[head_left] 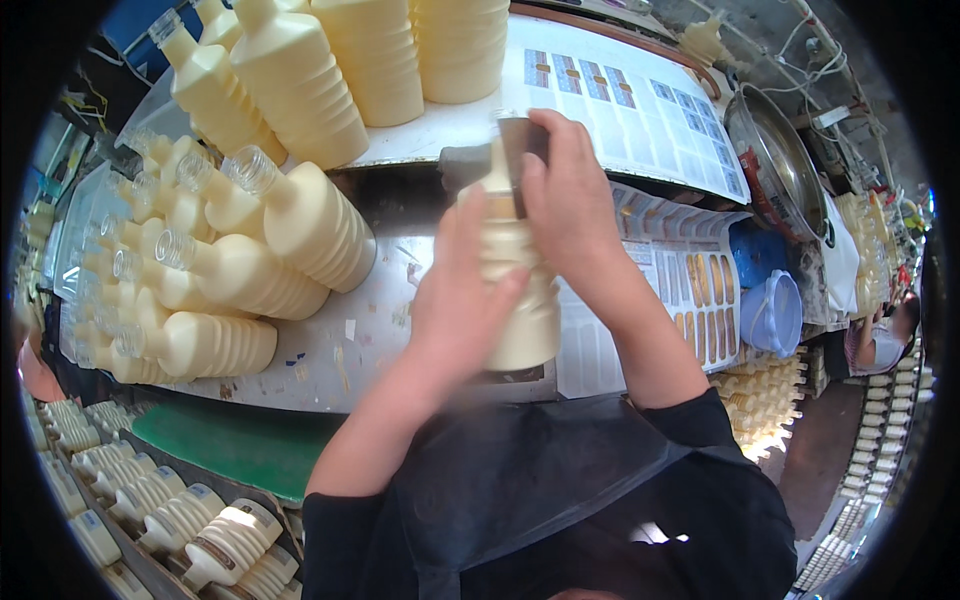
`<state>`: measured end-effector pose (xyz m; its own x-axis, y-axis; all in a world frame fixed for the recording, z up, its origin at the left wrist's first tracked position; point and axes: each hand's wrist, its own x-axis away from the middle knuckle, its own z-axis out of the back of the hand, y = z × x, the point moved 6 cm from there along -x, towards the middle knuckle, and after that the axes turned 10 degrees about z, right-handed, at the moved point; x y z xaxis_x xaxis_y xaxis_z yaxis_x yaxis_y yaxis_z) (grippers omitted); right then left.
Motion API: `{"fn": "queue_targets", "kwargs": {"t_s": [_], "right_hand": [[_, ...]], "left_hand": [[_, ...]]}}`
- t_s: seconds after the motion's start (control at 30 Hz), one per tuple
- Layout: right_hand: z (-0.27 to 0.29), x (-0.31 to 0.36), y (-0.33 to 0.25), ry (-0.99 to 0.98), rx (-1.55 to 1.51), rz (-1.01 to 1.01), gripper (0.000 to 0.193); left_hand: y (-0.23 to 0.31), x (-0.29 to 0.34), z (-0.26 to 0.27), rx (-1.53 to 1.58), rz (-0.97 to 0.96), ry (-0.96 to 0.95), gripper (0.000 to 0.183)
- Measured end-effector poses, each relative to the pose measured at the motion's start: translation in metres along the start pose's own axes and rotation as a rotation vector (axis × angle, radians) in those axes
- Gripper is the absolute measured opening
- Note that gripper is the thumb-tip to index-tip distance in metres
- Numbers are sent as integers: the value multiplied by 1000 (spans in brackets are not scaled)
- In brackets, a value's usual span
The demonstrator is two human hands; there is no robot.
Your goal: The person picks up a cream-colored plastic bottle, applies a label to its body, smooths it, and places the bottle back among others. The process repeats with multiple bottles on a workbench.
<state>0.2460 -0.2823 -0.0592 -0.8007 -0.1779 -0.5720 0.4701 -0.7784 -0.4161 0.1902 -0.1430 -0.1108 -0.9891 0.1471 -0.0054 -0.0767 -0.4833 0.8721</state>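
Note:
A cream plastic bottle point(527, 335) with a ribbed body and a clear threaded neck stands in front of me, slightly blurred. My left hand point(455, 300) is curled against its left side, thumb across its front; motion smears the fingers. My right hand point(575, 195) grips a dark brown flat piece point(521, 150) at the bottle's upper right, near the neck. A second dark greyish piece point(463, 165) shows left of the neck; whether the two are joined is hidden. What the dark pieces are I cannot make out.
Several cream bottles point(245, 275) lie piled at the left, and more stand on the raised white shelf point(480, 115). Label sheets point(640, 110) lie at the right, above printed strips point(700, 290). Beyond are a metal basin point(785, 150) and a blue bucket point(772, 312). Bottles fill lower-left rows point(160, 500).

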Motion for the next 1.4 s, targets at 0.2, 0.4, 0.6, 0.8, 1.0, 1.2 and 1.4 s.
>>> {"fn": "queue_targets", "kwargs": {"t_s": [0.2,0.4,0.6,0.8,1.0,1.2,1.4], "right_hand": [[0,33,52,171,-206,-96,42],[-3,41,70,215,-323,-131,45],[13,42,56,247,-516,-187,42],[33,36,87,200,-435,-126,36],[79,13,168,-38,-65,-433,26],[66,-35,191,-47,336,-87,28],[49,-44,192,-594,540,-239,23]], "left_hand": [[-5,6,-13,-90,58,8,92],[-22,1,-13,87,-40,5,95],[-30,-3,-23,380,53,-56,94],[-39,4,-28,616,228,-57,93],[-42,10,-27,669,296,-118,85],[-33,10,-24,565,240,-92,85],[-37,13,-21,517,250,-65,88]]}}
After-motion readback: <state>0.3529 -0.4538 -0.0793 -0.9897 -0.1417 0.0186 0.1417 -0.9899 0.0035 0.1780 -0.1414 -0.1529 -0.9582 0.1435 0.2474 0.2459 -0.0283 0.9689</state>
